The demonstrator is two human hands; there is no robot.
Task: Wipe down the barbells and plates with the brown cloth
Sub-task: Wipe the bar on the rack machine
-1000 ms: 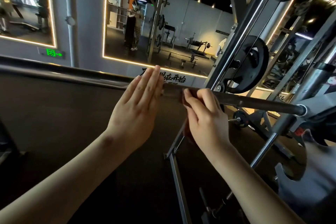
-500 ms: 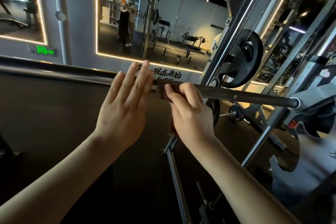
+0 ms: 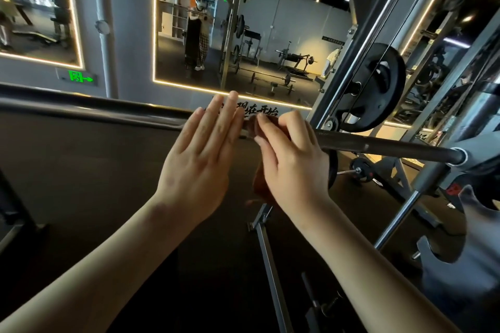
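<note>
A dark steel barbell (image 3: 378,146) runs across the view from the left edge to its rack mount at the right. My right hand (image 3: 295,159) grips the brown cloth (image 3: 261,184), wrapped over the bar near its middle, with a tail of cloth hanging below the hand. My left hand (image 3: 200,159) is flat with straight fingers, resting against the bar just left of the cloth. A black weight plate (image 3: 378,86) hangs on a peg of the rack upright behind the bar.
Chrome rack uprights (image 3: 359,43) rise at the right. A grey rack foot bar (image 3: 270,265) lies on the dark floor below my hands. A lit wall mirror (image 3: 243,35) ahead reflects a person and more barbells. A green exit sign (image 3: 78,77) sits at left.
My right hand with the cloth has slid left along the bar, closer to my left hand. The left hand stays flat on the bar.
</note>
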